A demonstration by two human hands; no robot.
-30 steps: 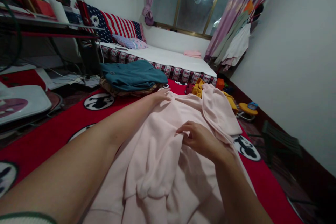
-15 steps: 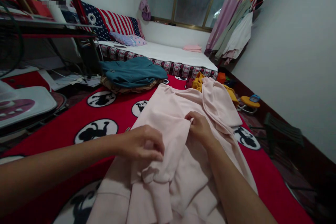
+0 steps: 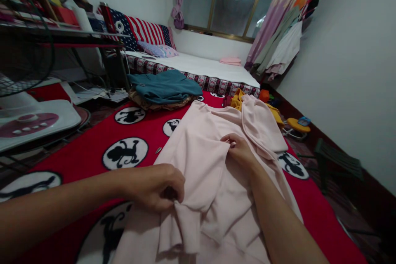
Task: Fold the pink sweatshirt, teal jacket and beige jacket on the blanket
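Note:
A pale pink sweatshirt point(image 3: 198, 156) lies spread over a red blanket point(image 3: 93, 140) printed with black-and-white monkey circles. One sleeve is folded in across its body, with the cuff toward me. My left hand point(image 3: 157, 187) pinches that sleeve near the cuff. Higher up, my right hand point(image 3: 239, 150) has its fingers closed on the folded edge of the same sleeve. The other sleeve point(image 3: 262, 123) lies folded over at the far right.
Folded teal clothing point(image 3: 165, 86) sits at the far left, and mustard-yellow clothing point(image 3: 238, 98) lies beyond the sweatshirt. A white-covered bed point(image 3: 198, 62) stands under the window. On the left are a cluttered desk point(image 3: 77, 33) and a fan base point(image 3: 40, 121); at right, a stool point(image 3: 298, 125).
My left hand has moved down and slightly left and now grips the sleeve near the cuff. My right hand keeps its hold on the sleeve edge. The view has shifted slightly.

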